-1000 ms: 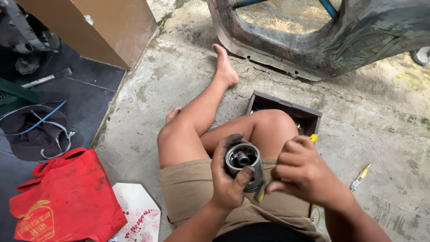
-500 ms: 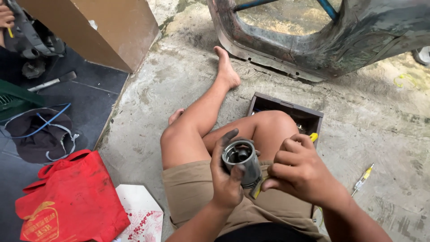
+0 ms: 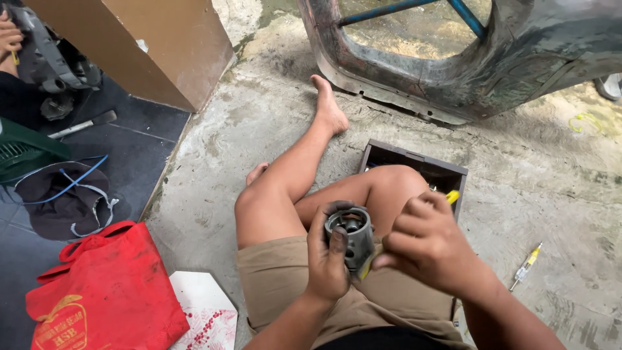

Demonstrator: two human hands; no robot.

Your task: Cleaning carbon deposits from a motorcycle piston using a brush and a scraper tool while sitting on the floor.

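Note:
I sit on a concrete floor with my legs bent in front of me. My left hand grips a grey cylindrical metal part, hollow with its open end facing up, held over my lap. My right hand is curled against the part's right side and holds a yellow-handled tool whose shaft is hidden behind the fingers. Its yellow end sticks out past my right knee.
A dark open tool box lies under my right knee. A small yellow screwdriver lies on the floor at right. A red bag, a dark cap, a wooden cabinet and a rusty metal frame surround me. Another person's hand shows top left.
The view has shifted slightly. My hands and the grey part stay over my lap, with the right hand now pressed closer against the part's side.

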